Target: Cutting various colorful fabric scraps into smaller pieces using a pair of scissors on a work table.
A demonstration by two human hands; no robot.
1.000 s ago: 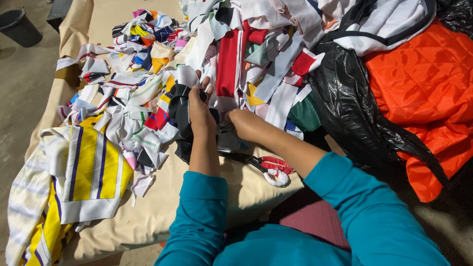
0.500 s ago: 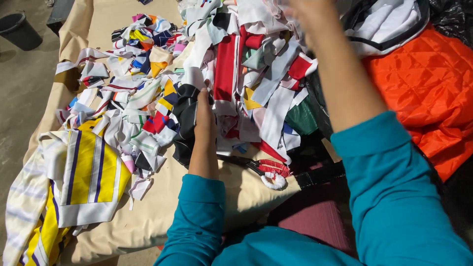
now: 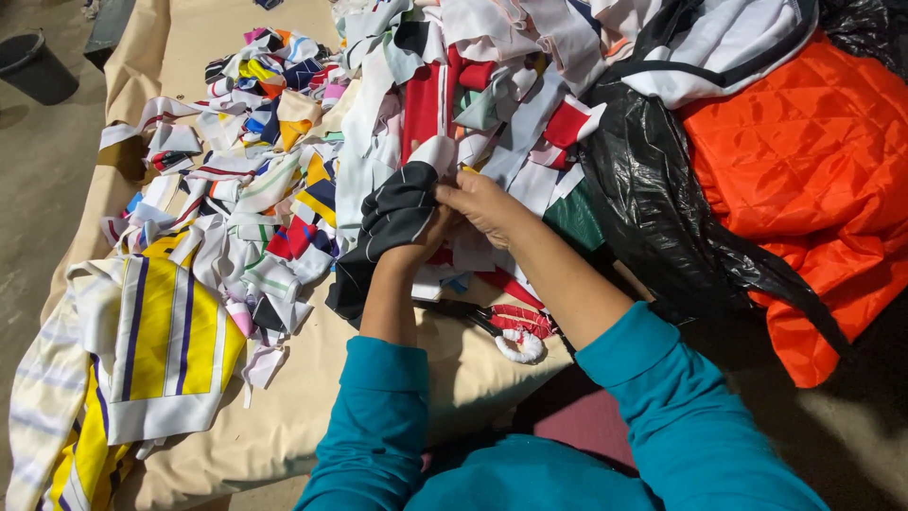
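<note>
The bench [image 3: 312, 426] is covered with a beige cloth that hangs over its front edge and its left side. Under it and to the left, the floor [image 3: 43, 189] is grey concrete, dull and a little stained. A dark round bucket [image 3: 36, 66] stands on this floor near the far left corner. Beside it, at the upper edge, a dark flat board [image 3: 112, 26] lies close to the cloth. The light is soft and even, with weak shadows at lower right.

Black fabric piece [image 3: 392, 222] (thin white stripes) hangs bunched over scraps.
</note>
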